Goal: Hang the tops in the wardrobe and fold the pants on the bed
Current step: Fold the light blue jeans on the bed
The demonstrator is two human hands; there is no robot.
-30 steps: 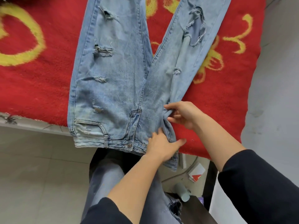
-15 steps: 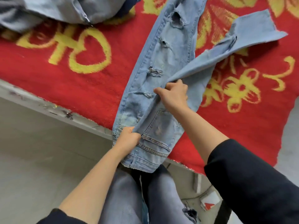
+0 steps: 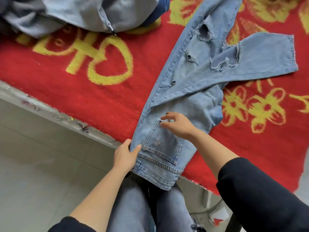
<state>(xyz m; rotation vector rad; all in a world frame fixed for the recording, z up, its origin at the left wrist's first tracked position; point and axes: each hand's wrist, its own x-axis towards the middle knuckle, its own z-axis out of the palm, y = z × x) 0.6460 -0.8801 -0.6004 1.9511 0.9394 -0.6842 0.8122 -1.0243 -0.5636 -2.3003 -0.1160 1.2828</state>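
Note:
Light blue ripped jeans (image 3: 192, 84) lie on the red bed cover (image 3: 103, 91), folded lengthwise with the back pocket up and the waistband hanging over the bed's near edge. One leg end bends off to the right. My left hand (image 3: 125, 155) grips the left edge of the jeans near the waistband, thumb on top. Just above the back pocket my right hand (image 3: 177, 125) hovers with loosely curled fingers, and it holds nothing.
A heap of grey and blue clothes (image 3: 80, 14) lies at the far left of the bed. The bed's pale frame edge (image 3: 55, 114) runs diagonally, with tiled floor (image 3: 41, 173) below. My own legs in grey jeans (image 3: 142, 206) stand against the bed.
My right hand has laid one leg over the other and let go of the denim. My left hand has stayed gripping the waist edge. The view has shifted left.

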